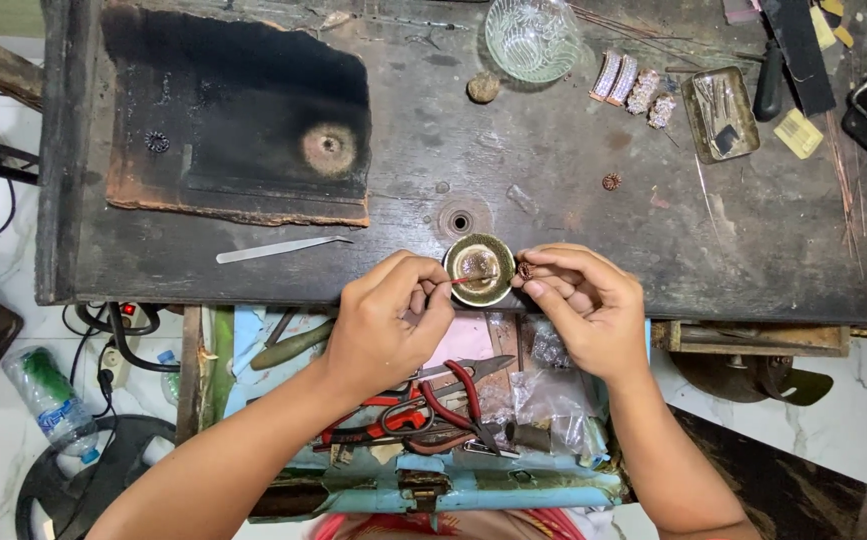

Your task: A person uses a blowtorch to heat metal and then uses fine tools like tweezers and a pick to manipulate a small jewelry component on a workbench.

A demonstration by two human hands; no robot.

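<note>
1. The left hand (385, 320) is at the counter's (553, 220) near edge, fingers pinched shut on a thin stick (468, 281) whose tip reaches into the small brass dish (479, 268).
2. The dish sits on the counter right at the near edge, between the two hands.
3. The right hand (585, 305) is just right of the dish, thumb and forefinger closed on a small round copper-coloured bead (525, 269) held beside the dish's rim.
4. Flat metal tweezers (281, 248) lie on the counter to the left of the hands, near the near edge.
5. A charred board (233, 120) covers the far left part of the counter.
6. A clear glass bowl (531, 38) stands at the far edge, with a stone (483, 87) just left of it and a row of sparkly pieces (633, 88) to its right.
7. A small metal tray (719, 113) lies toward the far right corner.
8. Below the near edge, an open drawer (453, 490) holds red-handled pliers (443, 405) and plastic bags (543, 390).
</note>
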